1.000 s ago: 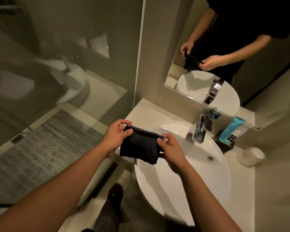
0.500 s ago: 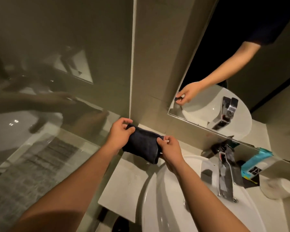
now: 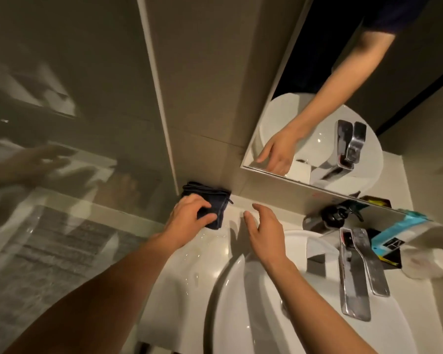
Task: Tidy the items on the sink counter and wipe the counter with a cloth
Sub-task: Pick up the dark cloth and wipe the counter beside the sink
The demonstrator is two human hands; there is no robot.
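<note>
A folded dark cloth (image 3: 210,198) lies on the white counter (image 3: 189,261) in the back left corner, against the wall. My left hand (image 3: 187,223) rests on its near half, fingers pressing it down. My right hand (image 3: 262,226) hovers just right of the cloth with fingers spread and nothing in it. The white basin (image 3: 241,315) fills the lower middle.
A chrome tap (image 3: 361,272) stands at the basin's back. Behind it sit a dark pump bottle (image 3: 330,217), a blue-and-white packet (image 3: 394,232), a dark box (image 3: 389,254) and a toilet roll (image 3: 430,261). A mirror (image 3: 368,72) hangs above; a glass shower wall (image 3: 62,123) bounds the left.
The cloth went from being held in both hands in the air down onto the counter's back left corner. My right hand let go of it and opened.
</note>
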